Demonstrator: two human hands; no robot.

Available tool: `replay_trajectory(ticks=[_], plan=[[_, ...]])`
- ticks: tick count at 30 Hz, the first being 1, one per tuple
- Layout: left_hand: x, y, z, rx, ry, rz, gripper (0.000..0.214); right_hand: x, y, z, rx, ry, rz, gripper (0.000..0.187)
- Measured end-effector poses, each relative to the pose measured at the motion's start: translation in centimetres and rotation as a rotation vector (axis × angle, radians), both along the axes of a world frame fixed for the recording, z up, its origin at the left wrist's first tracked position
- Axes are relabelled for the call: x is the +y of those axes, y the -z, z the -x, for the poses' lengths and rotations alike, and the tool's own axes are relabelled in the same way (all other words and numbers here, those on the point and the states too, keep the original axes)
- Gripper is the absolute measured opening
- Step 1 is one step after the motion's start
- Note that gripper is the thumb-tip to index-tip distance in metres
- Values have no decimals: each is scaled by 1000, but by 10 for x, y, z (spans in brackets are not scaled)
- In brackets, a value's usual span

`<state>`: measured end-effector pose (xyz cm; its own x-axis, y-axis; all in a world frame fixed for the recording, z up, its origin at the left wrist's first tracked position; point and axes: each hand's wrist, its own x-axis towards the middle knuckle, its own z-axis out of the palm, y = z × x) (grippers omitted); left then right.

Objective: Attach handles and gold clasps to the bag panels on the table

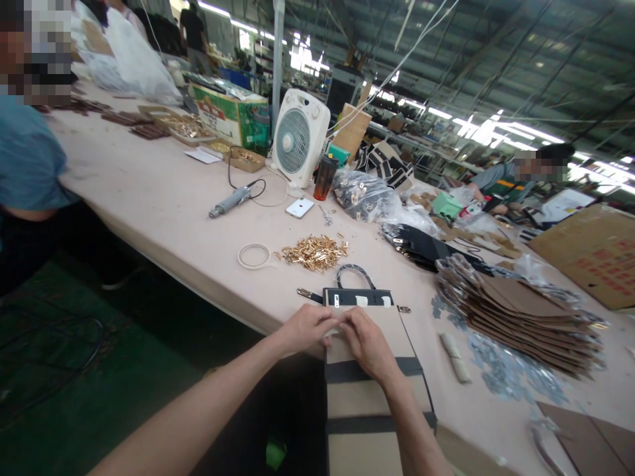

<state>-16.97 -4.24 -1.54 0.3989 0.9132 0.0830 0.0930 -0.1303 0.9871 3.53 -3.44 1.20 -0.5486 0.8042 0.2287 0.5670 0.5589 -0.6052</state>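
Note:
My left hand and my right hand meet over the top part of a beige and black striped bag panel. Both have their fingers pinched together, with fingertips almost touching. Something small and pale shows between them, too hidden to name. Just beyond, the bag's dark top band carries white patches. A dark, patterned loop handle stands up from it, and a strap with a gold-coloured metal end sticks out on the left. The panel hangs over the table's near edge.
Beyond the bag lie a pile of gold-coloured metal parts, a whitish tape ring, a phone and an electric screwdriver. A fan and tumbler stand behind. Stacked brown panels lie right; a person is at left.

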Motion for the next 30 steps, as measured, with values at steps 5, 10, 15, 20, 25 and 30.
replay_trajectory(ticks=[5, 10, 15, 20, 25, 30], plan=[[2, 4, 0, -43, -25, 57, 35, -1, 14, 7, 106, 41, 20, 12], [9, 11, -1, -188, -113, 158, 35, -9, 23, 11, 194, -25, -197, 14], [4, 12, -3, -128, -23, 140, 38, 6, 7, -1, 361, 138, -158, 8], [-3, 9, 2, 27, 97, 72, 39, 49, -3, -5, 270, 160, 10, 16], [-2, 6, 4, 123, 159, -23, 37, 65, 9, 7, 196, 105, 97, 20], [-1, 6, 3, 78, 137, 64, 36, 68, 19, 15, 161, 124, 70, 16]])
